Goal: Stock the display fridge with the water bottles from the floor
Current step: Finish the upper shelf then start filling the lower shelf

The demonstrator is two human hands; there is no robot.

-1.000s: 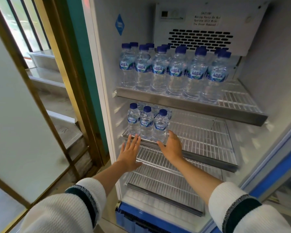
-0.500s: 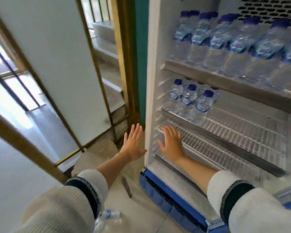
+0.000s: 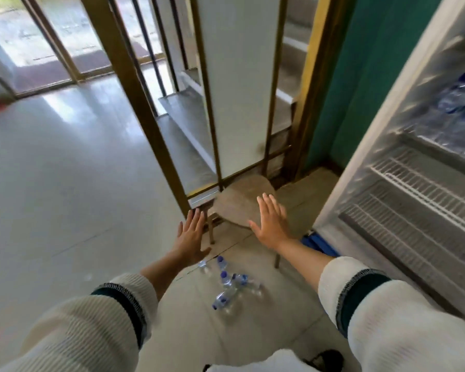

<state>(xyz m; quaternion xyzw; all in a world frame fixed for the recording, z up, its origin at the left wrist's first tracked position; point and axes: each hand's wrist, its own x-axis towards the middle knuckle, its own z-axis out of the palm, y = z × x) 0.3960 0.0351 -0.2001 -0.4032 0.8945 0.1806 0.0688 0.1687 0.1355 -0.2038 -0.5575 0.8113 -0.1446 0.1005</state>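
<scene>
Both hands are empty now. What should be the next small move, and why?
Probably lower the left hand to the water bottles lying on the floor and grip one. Both it and the right hand are open and hold nothing, and the fridge shelves have room.

Glossy floor tiles (image 3: 65,183); clear plastic bottles (image 3: 230,291).

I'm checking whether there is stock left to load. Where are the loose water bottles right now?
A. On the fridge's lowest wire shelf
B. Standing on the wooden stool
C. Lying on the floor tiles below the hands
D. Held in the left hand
C. The loose water bottles lie in a small heap on the floor tiles, below the open, empty left hand and right hand.
</scene>
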